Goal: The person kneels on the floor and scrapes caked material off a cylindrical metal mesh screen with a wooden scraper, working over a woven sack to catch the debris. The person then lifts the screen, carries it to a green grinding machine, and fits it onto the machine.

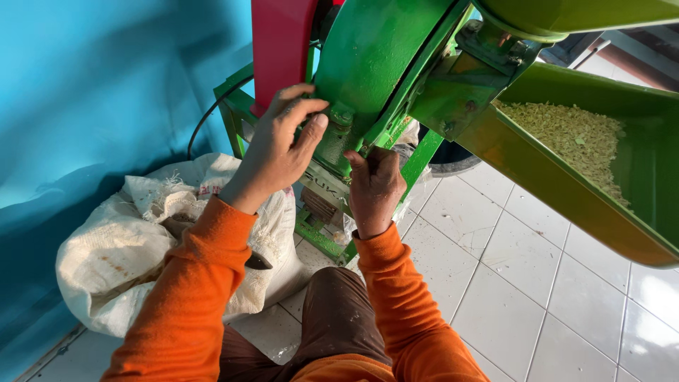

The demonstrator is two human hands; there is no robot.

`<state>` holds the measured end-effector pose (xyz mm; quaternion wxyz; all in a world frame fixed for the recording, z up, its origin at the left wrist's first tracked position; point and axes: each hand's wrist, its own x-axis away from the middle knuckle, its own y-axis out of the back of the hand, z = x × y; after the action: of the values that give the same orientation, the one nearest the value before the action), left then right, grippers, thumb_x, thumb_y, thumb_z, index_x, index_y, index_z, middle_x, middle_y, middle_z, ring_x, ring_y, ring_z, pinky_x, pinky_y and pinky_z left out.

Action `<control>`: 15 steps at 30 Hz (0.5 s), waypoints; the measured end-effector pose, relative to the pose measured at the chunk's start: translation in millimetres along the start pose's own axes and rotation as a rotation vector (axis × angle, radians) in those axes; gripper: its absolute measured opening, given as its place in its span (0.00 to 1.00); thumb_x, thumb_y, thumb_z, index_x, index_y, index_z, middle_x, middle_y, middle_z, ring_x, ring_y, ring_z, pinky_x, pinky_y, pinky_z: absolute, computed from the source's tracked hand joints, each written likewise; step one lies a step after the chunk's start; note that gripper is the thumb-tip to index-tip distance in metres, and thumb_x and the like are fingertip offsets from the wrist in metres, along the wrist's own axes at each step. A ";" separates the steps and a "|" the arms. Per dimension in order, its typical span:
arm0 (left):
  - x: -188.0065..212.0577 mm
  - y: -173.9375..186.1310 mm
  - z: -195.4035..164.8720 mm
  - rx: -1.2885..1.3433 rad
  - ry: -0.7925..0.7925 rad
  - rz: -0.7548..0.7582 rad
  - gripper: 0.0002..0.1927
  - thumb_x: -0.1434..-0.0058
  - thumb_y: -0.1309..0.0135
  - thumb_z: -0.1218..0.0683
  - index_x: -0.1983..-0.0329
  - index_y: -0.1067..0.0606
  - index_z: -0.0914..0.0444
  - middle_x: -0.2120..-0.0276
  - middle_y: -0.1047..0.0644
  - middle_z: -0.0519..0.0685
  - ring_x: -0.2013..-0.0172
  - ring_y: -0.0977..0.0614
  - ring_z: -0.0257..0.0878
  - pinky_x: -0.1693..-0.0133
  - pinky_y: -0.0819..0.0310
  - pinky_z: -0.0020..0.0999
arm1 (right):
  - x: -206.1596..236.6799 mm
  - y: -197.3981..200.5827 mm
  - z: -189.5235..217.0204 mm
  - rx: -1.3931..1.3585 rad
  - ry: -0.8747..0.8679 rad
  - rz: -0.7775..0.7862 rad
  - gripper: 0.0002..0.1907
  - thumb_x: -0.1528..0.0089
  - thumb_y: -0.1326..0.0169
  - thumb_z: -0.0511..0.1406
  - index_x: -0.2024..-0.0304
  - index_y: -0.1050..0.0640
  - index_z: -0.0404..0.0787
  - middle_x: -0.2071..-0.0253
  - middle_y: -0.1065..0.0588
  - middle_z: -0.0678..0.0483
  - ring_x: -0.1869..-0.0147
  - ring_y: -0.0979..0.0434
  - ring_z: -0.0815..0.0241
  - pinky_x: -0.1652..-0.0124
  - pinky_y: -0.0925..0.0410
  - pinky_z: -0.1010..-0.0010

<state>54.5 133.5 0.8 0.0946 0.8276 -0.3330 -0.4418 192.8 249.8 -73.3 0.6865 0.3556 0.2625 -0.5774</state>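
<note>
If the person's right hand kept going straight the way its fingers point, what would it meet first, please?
The right hand points up at the green machine housing; its fingertips seem already at the housing's lower edge, though depth is unclear.

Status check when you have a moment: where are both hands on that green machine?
Left hand flat on the green machine housing, fingers spread. Right hand gripping a fitting beneath it. White sack on floor at left; tray of yellow chaff at right.
</note>
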 end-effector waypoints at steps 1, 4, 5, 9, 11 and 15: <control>1.1 0.2 1.1 0.059 -0.004 0.010 0.18 0.24 0.49 0.47 0.42 0.26 0.64 0.38 0.29 0.59 0.44 0.19 0.52 0.47 0.21 0.41 | -0.7 0.8 -1.2 -0.002 0.001 0.000 0.20 0.39 0.31 0.41 0.62 0.28 0.36 0.76 0.27 0.53 0.76 0.26 0.64 0.73 0.33 0.73; 4.7 -0.2 -2.1 0.092 -0.045 0.004 0.25 0.28 0.44 0.43 0.39 0.28 0.66 0.36 0.34 0.61 0.39 0.23 0.56 0.44 0.21 0.43 | -9.1 10.3 -5.2 -0.031 0.045 0.142 0.21 0.38 0.32 0.41 0.62 0.29 0.36 0.75 0.25 0.53 0.76 0.25 0.62 0.72 0.32 0.72; 5.0 -1.7 -4.8 0.010 -0.096 -0.020 0.29 0.30 0.41 0.41 0.38 0.28 0.67 0.36 0.34 0.62 0.39 0.24 0.57 0.42 0.23 0.45 | -12.3 13.4 -6.1 -0.045 0.037 0.188 0.19 0.37 0.33 0.40 0.61 0.29 0.35 0.74 0.24 0.53 0.74 0.24 0.62 0.71 0.31 0.72; 4.0 -19.4 -19.8 -0.238 -0.172 -0.157 0.44 0.44 0.32 0.33 0.37 0.31 0.68 0.38 0.33 0.63 0.39 0.28 0.60 0.43 0.27 0.51 | -21.5 29.8 -14.2 -0.127 0.096 0.346 0.14 0.33 0.39 0.34 0.54 0.28 0.33 0.65 0.22 0.50 0.64 0.18 0.61 0.63 0.26 0.71; 4.2 -29.3 -25.6 -0.292 -0.152 -0.200 0.46 0.45 0.32 0.32 0.37 0.32 0.68 0.39 0.34 0.63 0.39 0.29 0.61 0.42 0.29 0.53 | -21.2 43.1 -21.0 -0.070 0.204 0.393 0.14 0.34 0.39 0.32 0.49 0.27 0.34 0.60 0.22 0.47 0.60 0.18 0.59 0.61 0.25 0.69; 7.8 -39.3 -27.9 -0.357 -0.180 -0.216 0.44 0.40 0.32 0.32 0.37 0.32 0.66 0.40 0.33 0.61 0.37 0.31 0.60 0.36 0.32 0.56 | -22.1 111.4 -37.1 0.081 0.637 0.015 0.25 0.31 0.33 0.30 0.40 0.34 0.35 0.46 0.23 0.43 0.54 0.23 0.51 0.56 0.28 0.67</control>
<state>98.0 154.6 -5.6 0.1619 0.7858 -0.1662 -0.5733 299.4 301.4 -58.2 0.5595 0.5473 0.4383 -0.4419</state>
